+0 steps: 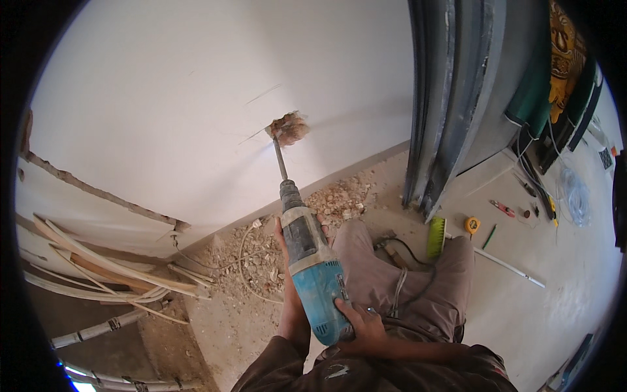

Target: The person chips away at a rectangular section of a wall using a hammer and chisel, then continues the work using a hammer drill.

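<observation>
A teal and grey rotary hammer drill (320,287) points up and away from me toward a white wall (163,78). The tip of its long steel bit (280,160) sits at the lower left edge of a ragged brown hole (291,129) chipped into the wall. My left hand (283,240) wraps the front of the drill body from beneath, its fingertips showing on the far side. At the back, my right hand (363,330) is closed on the rear handle; the trigger is hidden.
Rubble (258,261) lies along the wall's foot. Cut plastic trunking (98,261) leans at left, below a groove in the wall. A grey metal frame (450,98) stands right. A green brush (436,236), tape measure (471,225), white rod (509,268) and cable coil (575,199) lie on the floor.
</observation>
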`<state>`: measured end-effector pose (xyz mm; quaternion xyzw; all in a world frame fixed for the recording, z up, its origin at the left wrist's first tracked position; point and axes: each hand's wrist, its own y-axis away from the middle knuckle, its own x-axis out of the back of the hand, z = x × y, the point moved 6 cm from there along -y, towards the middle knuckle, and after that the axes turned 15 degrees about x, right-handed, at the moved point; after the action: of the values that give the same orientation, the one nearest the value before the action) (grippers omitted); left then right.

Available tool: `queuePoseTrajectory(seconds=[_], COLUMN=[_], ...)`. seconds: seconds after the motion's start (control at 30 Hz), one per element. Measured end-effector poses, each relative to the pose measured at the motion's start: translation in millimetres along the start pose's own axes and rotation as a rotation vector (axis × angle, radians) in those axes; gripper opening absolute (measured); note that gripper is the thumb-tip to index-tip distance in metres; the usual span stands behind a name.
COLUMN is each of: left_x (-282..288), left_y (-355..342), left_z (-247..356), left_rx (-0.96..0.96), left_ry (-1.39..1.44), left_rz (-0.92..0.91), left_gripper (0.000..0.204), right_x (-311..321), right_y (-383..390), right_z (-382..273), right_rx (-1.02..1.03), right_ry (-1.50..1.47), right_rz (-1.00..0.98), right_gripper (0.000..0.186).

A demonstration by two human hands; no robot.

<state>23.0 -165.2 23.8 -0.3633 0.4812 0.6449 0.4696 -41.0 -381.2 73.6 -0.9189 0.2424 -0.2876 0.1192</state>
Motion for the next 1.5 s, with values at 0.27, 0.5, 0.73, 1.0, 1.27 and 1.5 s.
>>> queuePoseTrajectory(seconds=[0.27, 0.5, 0.73, 1.0, 1.27, 1.5], left_x=[6.1, 9.6, 9.1, -21.5, -9.5, -25.4], left_y=[-7.7, -15.4, -18.3, -24.5, -53.9, -115.5], left_z=[11.5, 12.4, 6.6, -10.7, -28.1, -54.3], left_rx=[0.040, 0.022, -0.057, -0.143, -0.191, -0.306], left_ry=[0.036, 0.016, -0.058, -0.129, -0.158, -0.208], left_rz=[-0.167, -0.256, -0.212, -0.207, -0.053, 0.196], left_gripper=[0.078, 0.081, 0.079, 0.074, 0.071, 0.064], right_x=[-2.0, -0.6, 25.8, 70.5, 116.2, 152.8], right_y=[-14.7, -14.9, -12.4, -17.5, -7.9, 51.9], right_z=[-10.4, -5.8, -4.7, 2.2, 33.2, 174.3], right_rx=[-0.045, -0.056, -0.069, -0.056, 0.010, -0.222], right_ry=[0.044, 0.049, 0.037, -0.295, -0.178, -0.511], right_rz=[-0.019, -0.044, -0.035, 0.049, 0.007, 0.310], right_gripper=[0.099, 0.100, 0.099, 0.094, 0.090, 0.081])
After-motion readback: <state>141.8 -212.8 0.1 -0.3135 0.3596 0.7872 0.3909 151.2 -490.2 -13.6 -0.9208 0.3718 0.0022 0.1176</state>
